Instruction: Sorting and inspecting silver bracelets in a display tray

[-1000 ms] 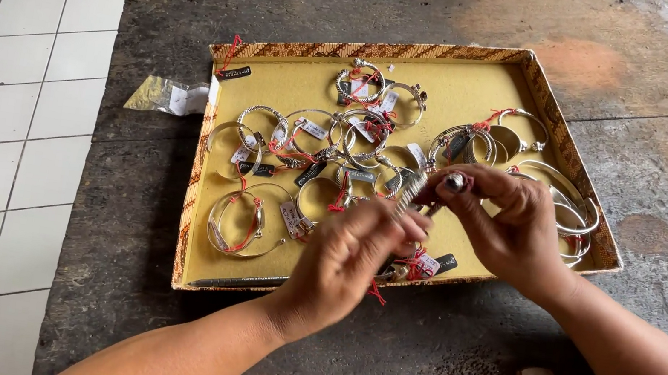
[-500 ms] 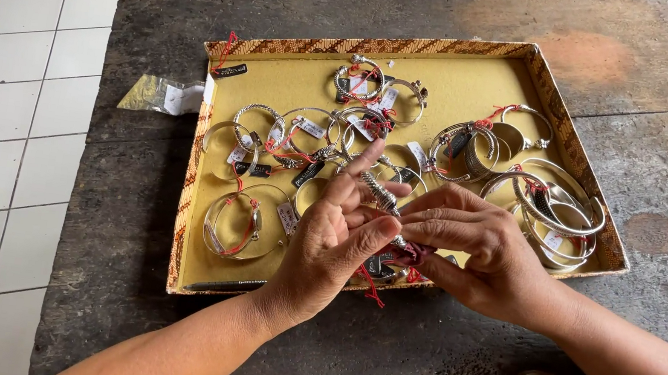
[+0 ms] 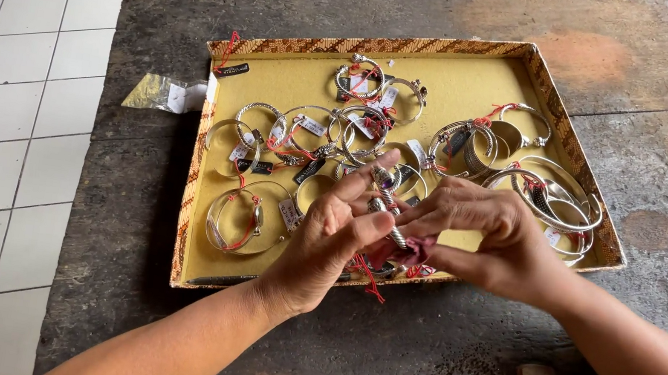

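Both hands shifted slightly toward 12 o'clock since 0.5 s ago. Left hand (image 3: 327, 238) and right hand (image 3: 487, 233) pinch twisted silver metal bangle (image 3: 388, 203) over shallow yellow cardboard tray (image 3: 486, 74), near its 6 o'clock edge; pink cloth (image 3: 407, 249) underneath.

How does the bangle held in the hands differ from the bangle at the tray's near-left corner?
The held bangle has a twisted, rope-like band and is gripped between the left hand and right hand; the corner bangle looks smooth, lying flat on the tray, untouched. Both are silver-coloured with red string.
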